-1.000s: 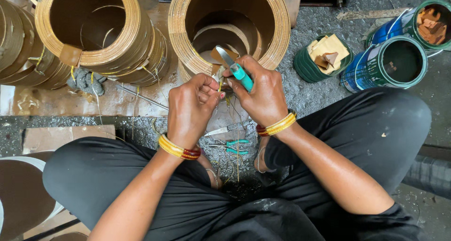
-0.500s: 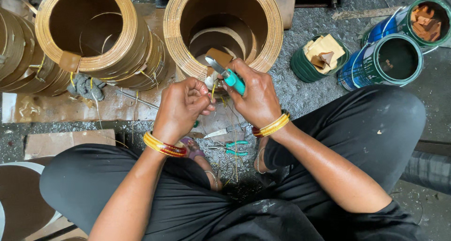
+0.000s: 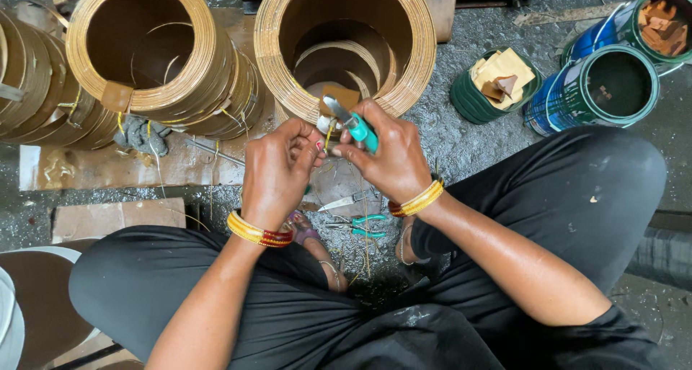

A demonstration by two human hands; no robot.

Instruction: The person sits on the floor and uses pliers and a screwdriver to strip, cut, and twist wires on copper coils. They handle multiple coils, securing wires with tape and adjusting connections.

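Teal-handled cutter (image 3: 355,123) sits in the right hand (image 3: 386,157), fingers wrapped around the handles, metal tip pointing up-left over the rim of the middle coil (image 3: 344,49). Left hand (image 3: 277,170) is closed in a pinch, thumb and fingertips meeting on a small piece of wire or strip right at the cutter's tip; too small to tell exactly what. Both hands are held close together in front of the coil's open mouth. A second pair of teal-handled scissors (image 3: 357,222) lies on the floor between the knees, below the hands. Another wound coil (image 3: 155,64) sits to the left. Green and blue cans (image 3: 598,82) stand to the right, well apart from the hands, holding tan scraps.
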